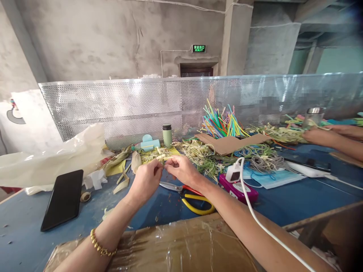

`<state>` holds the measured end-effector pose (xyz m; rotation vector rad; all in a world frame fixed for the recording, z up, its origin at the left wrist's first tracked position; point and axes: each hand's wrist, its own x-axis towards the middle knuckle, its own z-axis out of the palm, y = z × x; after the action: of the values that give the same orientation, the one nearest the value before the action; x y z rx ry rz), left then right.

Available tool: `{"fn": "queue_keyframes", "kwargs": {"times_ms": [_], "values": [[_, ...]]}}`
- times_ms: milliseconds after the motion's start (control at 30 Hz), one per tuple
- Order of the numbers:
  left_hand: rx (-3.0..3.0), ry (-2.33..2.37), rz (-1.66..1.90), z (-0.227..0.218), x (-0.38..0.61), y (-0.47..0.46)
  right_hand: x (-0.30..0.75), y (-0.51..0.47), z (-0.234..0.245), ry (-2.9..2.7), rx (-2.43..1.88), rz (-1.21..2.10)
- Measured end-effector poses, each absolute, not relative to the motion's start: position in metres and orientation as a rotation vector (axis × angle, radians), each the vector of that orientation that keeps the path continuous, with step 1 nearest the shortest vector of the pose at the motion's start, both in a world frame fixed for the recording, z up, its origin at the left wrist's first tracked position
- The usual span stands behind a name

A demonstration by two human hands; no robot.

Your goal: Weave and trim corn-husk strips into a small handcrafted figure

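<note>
My left hand (146,178) and my right hand (181,169) meet above the blue table (22,226), both pinched on a thin pale green strip (162,164) between the fingertips. The fingers are closed around it. A gold bead bracelet (100,246) is on my left wrist. Scissors with red and yellow handles (193,198) lie on the table just below my right hand. A pile of pale green and straw-coloured strips (207,156) lies right behind my hands.
A black phone (64,198) lies at left beside a plastic sheet (53,156). A pink power bank (238,187) with a white cable, a green flask (167,135), coloured straws (222,122), a face mask and a taped cardboard box (181,245) surround me. Another person's hands (320,135) work at right.
</note>
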<state>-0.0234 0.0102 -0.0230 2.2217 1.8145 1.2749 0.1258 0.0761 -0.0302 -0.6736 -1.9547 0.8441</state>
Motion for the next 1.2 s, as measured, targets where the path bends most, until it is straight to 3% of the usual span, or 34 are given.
{"fn": "queue_keyframes", "kwargs": {"times_ms": [233, 433, 933, 1200], "values": [[2.16, 1.874, 1.344, -0.018, -0.028, 0.009, 0.128, 0.07, -0.024, -1.921, -0.644, 1.056], [1.915, 1.524, 1.412, -0.022, -0.029, 0.013, 0.129, 0.071, -0.023, -1.829, -0.595, 1.247], [1.92, 1.608, 1.334, -0.025, -0.032, 0.015, 0.126, 0.075, -0.028, -1.926, -0.677, 1.068], [1.873, 1.572, 1.392, -0.02, -0.031, 0.013, 0.13, 0.069, -0.019, -1.883, -0.674, 1.15]]}}
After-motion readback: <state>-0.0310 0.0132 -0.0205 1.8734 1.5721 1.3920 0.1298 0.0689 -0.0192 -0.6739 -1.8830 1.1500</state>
